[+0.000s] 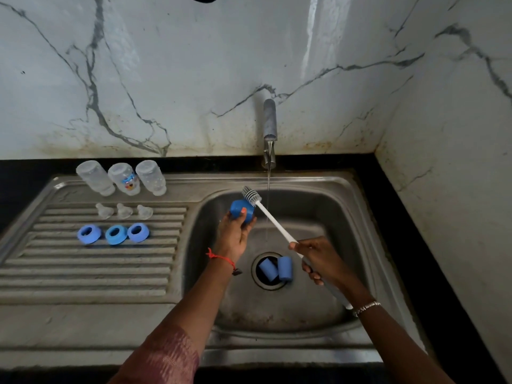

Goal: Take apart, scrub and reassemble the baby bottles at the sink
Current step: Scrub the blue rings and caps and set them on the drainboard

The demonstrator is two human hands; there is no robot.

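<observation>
My left hand grips a blue bottle cap above the sink basin. My right hand holds the white handle of a bottle brush, whose grey bristle head lies against the cap's far side. Two more blue caps lie over the drain. On the draining board stand three clear bottles upside down, three clear teats in a row, and three blue collar rings in front of them.
A thin stream of water runs from the tap into the basin, just right of the brush head. A marble wall rises behind and at the right. A black counter borders the steel sink.
</observation>
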